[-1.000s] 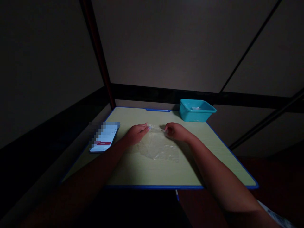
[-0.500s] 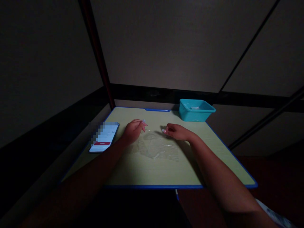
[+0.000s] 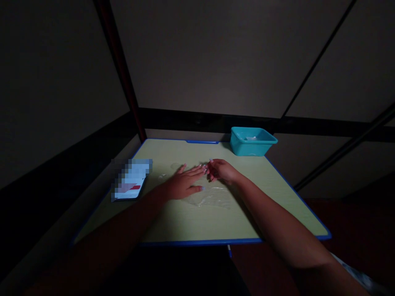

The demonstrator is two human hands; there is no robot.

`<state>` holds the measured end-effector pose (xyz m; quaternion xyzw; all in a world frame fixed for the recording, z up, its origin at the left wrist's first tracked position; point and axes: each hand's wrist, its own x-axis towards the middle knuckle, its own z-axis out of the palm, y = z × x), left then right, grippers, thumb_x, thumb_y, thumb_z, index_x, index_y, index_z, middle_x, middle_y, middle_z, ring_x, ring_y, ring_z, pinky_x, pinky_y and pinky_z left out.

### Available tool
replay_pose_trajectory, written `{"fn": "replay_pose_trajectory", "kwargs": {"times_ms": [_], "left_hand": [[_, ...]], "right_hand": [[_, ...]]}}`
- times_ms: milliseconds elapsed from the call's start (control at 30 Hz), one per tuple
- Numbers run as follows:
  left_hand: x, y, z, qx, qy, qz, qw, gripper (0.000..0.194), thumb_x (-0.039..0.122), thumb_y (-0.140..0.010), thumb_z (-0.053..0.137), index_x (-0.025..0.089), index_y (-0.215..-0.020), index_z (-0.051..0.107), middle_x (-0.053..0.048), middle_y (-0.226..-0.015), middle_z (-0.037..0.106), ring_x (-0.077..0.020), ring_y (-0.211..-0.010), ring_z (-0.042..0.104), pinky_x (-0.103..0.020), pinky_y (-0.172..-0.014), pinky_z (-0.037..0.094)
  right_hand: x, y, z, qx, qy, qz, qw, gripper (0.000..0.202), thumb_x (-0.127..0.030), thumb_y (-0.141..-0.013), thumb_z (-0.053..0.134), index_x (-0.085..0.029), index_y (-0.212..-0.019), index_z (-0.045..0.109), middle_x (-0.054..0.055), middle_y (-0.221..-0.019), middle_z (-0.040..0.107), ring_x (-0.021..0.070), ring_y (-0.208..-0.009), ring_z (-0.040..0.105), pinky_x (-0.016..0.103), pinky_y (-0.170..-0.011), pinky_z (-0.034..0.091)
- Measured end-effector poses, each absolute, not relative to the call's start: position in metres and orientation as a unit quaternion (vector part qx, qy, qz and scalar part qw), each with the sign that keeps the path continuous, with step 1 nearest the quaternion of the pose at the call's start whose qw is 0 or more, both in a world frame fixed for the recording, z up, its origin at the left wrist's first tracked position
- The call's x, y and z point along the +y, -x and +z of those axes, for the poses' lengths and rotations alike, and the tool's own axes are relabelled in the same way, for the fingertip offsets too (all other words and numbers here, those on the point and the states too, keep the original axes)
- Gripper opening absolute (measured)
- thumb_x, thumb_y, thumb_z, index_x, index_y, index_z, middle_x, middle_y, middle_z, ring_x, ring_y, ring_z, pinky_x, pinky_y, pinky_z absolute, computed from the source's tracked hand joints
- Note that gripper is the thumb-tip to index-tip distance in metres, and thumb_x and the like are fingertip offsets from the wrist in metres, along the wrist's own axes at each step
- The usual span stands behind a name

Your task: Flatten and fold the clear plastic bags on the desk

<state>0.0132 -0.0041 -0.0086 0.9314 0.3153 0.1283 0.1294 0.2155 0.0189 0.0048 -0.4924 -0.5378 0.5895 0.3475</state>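
Note:
A clear, wrinkled plastic sheet or bag (image 3: 212, 198) lies flat on the light green table (image 3: 191, 226). My left hand (image 3: 187, 183) rests palm down over it, fingers spread and pointing right. Just to the right, my right hand (image 3: 218, 169) is curled with its fingers pinched near the plastic's upper edge, close to the left fingertips. What the right fingers hold, if anything, is too small and dark to make out.
A phone (image 3: 132, 179) with a lit screen lies at the table's left side. At the back right corner stands a turquoise basket (image 3: 253, 142) with something pale inside. Behind the table rises a wall (image 3: 203, 61).
My left hand has opened from a closed pose and moved right and down onto the plastic. My right hand has shifted slightly left, its fingers still curled.

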Motion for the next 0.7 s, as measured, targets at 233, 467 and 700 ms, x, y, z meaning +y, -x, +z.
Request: {"fn": "replay_pose_trajectory", "kwargs": {"times_ms": [233, 467, 700], "left_hand": [[-0.001, -0.01, -0.015, 0.324, -0.938, 0.043, 0.116, 0.058, 0.048, -0.091, 0.039, 0.027, -0.142, 0.024, -0.009, -0.149, 0.021, -0.0224, -0.137, 0.023, -0.054, -0.107, -0.004], [-0.003, -0.006, -0.007, 0.335, -0.935, 0.016, 0.12, 0.054, 0.048, -0.092, 0.037, 0.029, -0.141, 0.026, -0.005, -0.149, 0.021, -0.0204, -0.137, 0.021, -0.054, -0.108, 0.0], [-0.002, -0.005, 0.001, 0.409, -0.903, 0.101, 0.083, 0.051, 0.046, -0.092, 0.035, 0.022, -0.138, 0.035, -0.007, -0.146, 0.03, -0.0203, -0.136, 0.025, -0.053, -0.108, 0.009]], "right_hand": [[0.028, -0.225, 0.008, -0.494, 0.532, 0.619, 0.3, 0.048, -0.034, -0.097, 0.031, -0.013, -0.063, 0.058, 0.003, -0.049, 0.058, 0.0101, -0.039, 0.055, 0.019, -0.039, 0.045], [0.032, -0.243, 0.015, -0.517, 0.609, 0.558, 0.224, 0.055, -0.041, -0.096, 0.031, -0.011, -0.059, 0.059, 0.005, -0.046, 0.059, 0.0108, -0.036, 0.055, 0.019, -0.036, 0.042], [0.034, -0.246, 0.013, -0.621, 0.624, 0.366, 0.301, 0.044, -0.044, -0.093, 0.037, -0.013, -0.071, 0.059, 0.007, -0.062, 0.064, 0.0133, -0.048, 0.058, 0.024, -0.05, 0.048]]}}
